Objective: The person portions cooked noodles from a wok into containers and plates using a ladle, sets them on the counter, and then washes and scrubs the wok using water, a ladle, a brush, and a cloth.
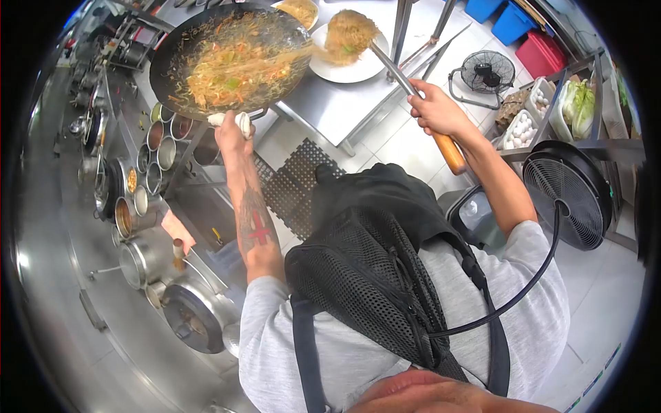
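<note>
My left hand point(234, 134) is closed around the handle of a large dark wok point(162, 86), with a folded white cloth point(241, 122) at the grip. Fried noodles with bits of vegetable point(231, 76) lie in the wok, which is lifted beside the steel table. In my right hand point(441, 110) is a long-handled wok ladle point(451, 153) with a metal shaft and wooden grip. Noodles point(348, 34) cover its head, over a white plate point(337, 72). A strand of noodles stretches between wok and plate. Behind them is a second plate of noodles point(299, 10).
The steel table point(351, 103) stands ahead. Several metal pots point(165, 153) line the left counter, with a big lidded pot point(189, 316) nearer. A floor fan point(485, 71), a larger fan point(568, 196), eggs point(521, 131) and lettuce point(578, 103) are on the right. A perforated mat point(296, 182) covers some floor.
</note>
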A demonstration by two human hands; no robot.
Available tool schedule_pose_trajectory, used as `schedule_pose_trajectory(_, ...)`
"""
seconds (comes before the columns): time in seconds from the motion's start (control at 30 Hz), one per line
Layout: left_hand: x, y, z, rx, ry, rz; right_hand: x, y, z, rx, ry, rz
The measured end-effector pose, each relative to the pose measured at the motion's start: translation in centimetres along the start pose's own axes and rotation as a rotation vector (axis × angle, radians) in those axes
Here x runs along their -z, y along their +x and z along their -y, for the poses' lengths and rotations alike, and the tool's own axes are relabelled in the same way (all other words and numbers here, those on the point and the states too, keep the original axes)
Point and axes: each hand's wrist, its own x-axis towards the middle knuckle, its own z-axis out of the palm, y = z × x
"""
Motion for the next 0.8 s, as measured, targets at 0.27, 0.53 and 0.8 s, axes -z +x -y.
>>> schedule_pose_trajectory(0.27, -1.2, 7.4, -2.6, 0.049, -0.224, 0.165, -5.6, 3.1, -1.7, 0.113, -0.722, -0.374)
schedule_pose_trajectory(0.53, -0.8, 11.0, -4.0, 0.05, -0.147, 0.294, -10.8, 2.8, 0.0, 0.328, -0.76, -0.635)
schedule_pose_trajectory(0.8, -3.1, 10.0, -3.7, 0.047, -0.153, 0.397, -13.4, 17.4, 8.2, 0.444, -0.372, -0.444)
